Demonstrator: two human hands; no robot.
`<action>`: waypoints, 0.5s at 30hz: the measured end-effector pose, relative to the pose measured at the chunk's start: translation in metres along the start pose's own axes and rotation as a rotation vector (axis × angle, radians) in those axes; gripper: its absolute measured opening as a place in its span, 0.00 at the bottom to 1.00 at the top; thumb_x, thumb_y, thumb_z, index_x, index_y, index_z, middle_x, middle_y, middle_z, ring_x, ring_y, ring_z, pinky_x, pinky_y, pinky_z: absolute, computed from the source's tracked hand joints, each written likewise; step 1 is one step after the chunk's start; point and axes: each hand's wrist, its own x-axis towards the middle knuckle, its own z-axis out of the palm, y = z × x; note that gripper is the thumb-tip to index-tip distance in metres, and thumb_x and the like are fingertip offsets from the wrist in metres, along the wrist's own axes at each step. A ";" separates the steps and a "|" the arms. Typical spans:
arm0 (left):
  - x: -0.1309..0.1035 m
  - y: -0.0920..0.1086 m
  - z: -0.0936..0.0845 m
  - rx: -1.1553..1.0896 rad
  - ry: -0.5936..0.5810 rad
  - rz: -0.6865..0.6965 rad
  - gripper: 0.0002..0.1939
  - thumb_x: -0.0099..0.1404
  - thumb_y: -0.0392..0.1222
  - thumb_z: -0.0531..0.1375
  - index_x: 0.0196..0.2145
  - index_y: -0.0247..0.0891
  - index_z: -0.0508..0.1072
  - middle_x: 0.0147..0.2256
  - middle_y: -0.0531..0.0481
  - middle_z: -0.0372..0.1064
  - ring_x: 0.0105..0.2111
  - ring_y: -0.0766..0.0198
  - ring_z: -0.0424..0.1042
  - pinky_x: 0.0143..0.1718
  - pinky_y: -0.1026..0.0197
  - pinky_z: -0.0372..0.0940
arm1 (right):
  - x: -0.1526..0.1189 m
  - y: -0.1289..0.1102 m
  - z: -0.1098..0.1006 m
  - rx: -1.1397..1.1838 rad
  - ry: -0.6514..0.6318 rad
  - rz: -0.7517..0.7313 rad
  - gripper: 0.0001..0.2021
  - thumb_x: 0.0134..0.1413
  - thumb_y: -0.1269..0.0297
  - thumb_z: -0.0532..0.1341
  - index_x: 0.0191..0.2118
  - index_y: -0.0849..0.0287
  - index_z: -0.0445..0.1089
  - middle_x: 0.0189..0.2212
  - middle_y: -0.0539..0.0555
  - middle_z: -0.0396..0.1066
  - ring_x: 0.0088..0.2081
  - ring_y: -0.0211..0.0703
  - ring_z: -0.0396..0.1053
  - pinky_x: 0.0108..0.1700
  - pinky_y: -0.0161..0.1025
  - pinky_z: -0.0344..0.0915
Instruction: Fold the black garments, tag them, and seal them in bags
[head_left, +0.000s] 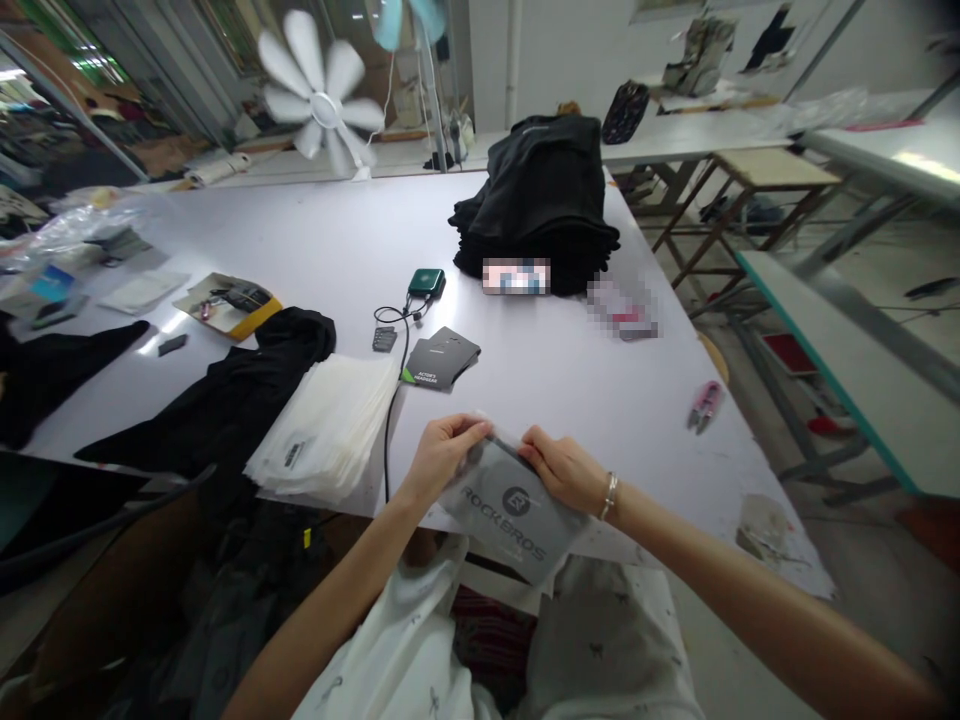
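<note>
A translucent plastic bag (499,505) printed with "ROCKBROS" hangs tilted between my hands at the table's front edge. My left hand (448,450) pinches its upper left corner, and my right hand (562,468) grips the upper right part. Something grey shows through the plastic; I cannot make out what it is. Left of my hands lies a stack of whitish plastic bags (330,420). Beyond them are dark cards (442,358) marked "Actor's Headgear" and a few small dark tags (384,339).
A tall pile of black fabric pieces (544,190) stands at the back. Pink thread snips (705,405) lie near the right edge. A green device (427,283) with a cable, loose black cloth (225,400), a yellow package (232,305) and a fan (324,110) are to the left.
</note>
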 end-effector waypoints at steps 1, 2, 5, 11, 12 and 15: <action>0.000 0.000 -0.002 -0.005 0.005 0.007 0.13 0.53 0.48 0.60 0.27 0.33 0.73 0.25 0.52 0.69 0.24 0.71 0.64 0.26 0.70 0.57 | 0.001 0.000 0.001 -0.008 -0.001 -0.007 0.14 0.61 0.59 0.39 0.35 0.59 0.57 0.17 0.48 0.62 0.19 0.39 0.60 0.23 0.33 0.47; 0.001 -0.001 -0.003 -0.008 0.010 0.014 0.13 0.53 0.48 0.60 0.27 0.33 0.73 0.25 0.52 0.68 0.24 0.71 0.64 0.26 0.70 0.57 | 0.002 0.000 0.001 -0.020 0.000 -0.012 0.14 0.61 0.59 0.39 0.35 0.59 0.57 0.17 0.48 0.62 0.19 0.39 0.60 0.23 0.33 0.47; 0.000 -0.003 -0.002 0.020 0.013 0.038 0.14 0.55 0.49 0.58 0.28 0.34 0.72 0.24 0.53 0.67 0.23 0.71 0.62 0.25 0.69 0.56 | 0.007 -0.003 0.001 -0.056 0.013 -0.008 0.14 0.62 0.59 0.39 0.38 0.59 0.57 0.18 0.49 0.64 0.20 0.40 0.62 0.23 0.33 0.46; -0.002 -0.006 0.014 0.189 -0.017 0.160 0.15 0.61 0.49 0.51 0.28 0.35 0.68 0.25 0.53 0.65 0.27 0.69 0.61 0.29 0.68 0.56 | 0.029 -0.018 0.000 -0.120 0.030 0.034 0.15 0.62 0.60 0.37 0.42 0.62 0.54 0.23 0.54 0.69 0.24 0.42 0.66 0.24 0.34 0.47; -0.002 -0.007 0.014 0.216 -0.001 0.171 0.15 0.62 0.49 0.50 0.27 0.35 0.67 0.25 0.53 0.64 0.26 0.69 0.61 0.28 0.68 0.56 | 0.032 -0.020 0.001 -0.141 0.023 0.045 0.15 0.62 0.60 0.37 0.43 0.62 0.54 0.23 0.55 0.70 0.25 0.42 0.67 0.25 0.34 0.47; -0.002 -0.008 0.014 0.293 0.078 0.200 0.15 0.63 0.48 0.47 0.26 0.36 0.64 0.23 0.55 0.61 0.25 0.69 0.59 0.27 0.68 0.54 | 0.036 -0.023 0.003 -0.184 0.008 0.055 0.15 0.62 0.61 0.37 0.46 0.61 0.53 0.24 0.55 0.71 0.24 0.43 0.67 0.24 0.34 0.47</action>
